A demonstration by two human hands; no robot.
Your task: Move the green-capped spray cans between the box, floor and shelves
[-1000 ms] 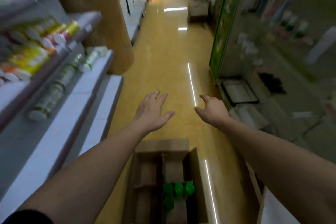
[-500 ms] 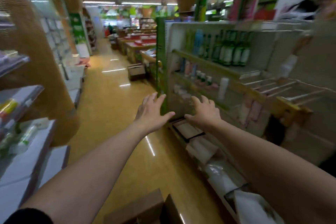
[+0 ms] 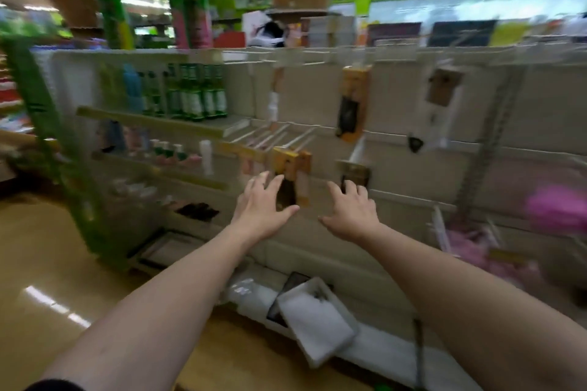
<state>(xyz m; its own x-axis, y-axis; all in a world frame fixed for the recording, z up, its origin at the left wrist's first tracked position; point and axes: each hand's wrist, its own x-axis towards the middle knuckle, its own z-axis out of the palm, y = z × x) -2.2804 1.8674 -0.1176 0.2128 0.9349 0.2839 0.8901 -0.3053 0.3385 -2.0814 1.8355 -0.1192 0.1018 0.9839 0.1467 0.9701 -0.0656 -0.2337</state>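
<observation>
Hanging pack (image 3: 290,179): we see it on a peg hook of the shelf wall (image 3: 397,124), yellow card with a dark item, blurred.
Left hand (image 3: 262,205): at its 7 o'clock, fingers spread, holding nothing.
Right hand (image 3: 349,211): at its 4 o'clock, fingers loosely spread, empty.
Green bottles (image 3: 197,94): 11 o'clock, on an upper shelf.

Shop aisle, stocked shelves (image 3: 158,124), hanging packets (image 3: 351,105)

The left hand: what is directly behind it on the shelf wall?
Behind the left hand hangs a yellow-carded package with a dark item. The fingers cover its lower left part; blur hides what the item is.
</observation>
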